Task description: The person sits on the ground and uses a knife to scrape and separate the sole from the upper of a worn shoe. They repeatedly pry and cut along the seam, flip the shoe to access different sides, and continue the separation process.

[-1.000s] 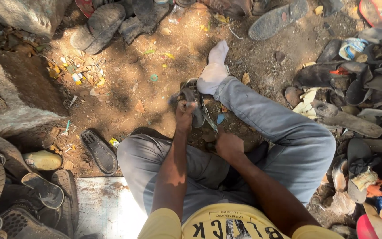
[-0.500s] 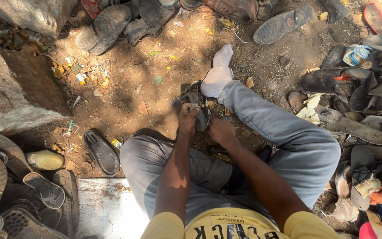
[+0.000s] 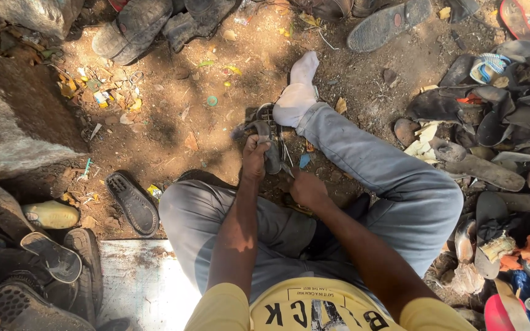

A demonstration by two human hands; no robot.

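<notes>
1. Head view looks down on bare, littered dirt ground [image 3: 173, 122]; worn shoes lie heaped to the right of the white sock [image 3: 295, 92] and at the lower left.
2. A dark, worn sandal [image 3: 270, 144], limp and curled, sits just left of the sock, its long axis running away from the person.
3. The left hand [image 3: 254, 156] is clenched on the sandal's near end.
4. The right hand [image 3: 307, 189], below the sock, is curled closed; what it pinches I cannot tell.
</notes>
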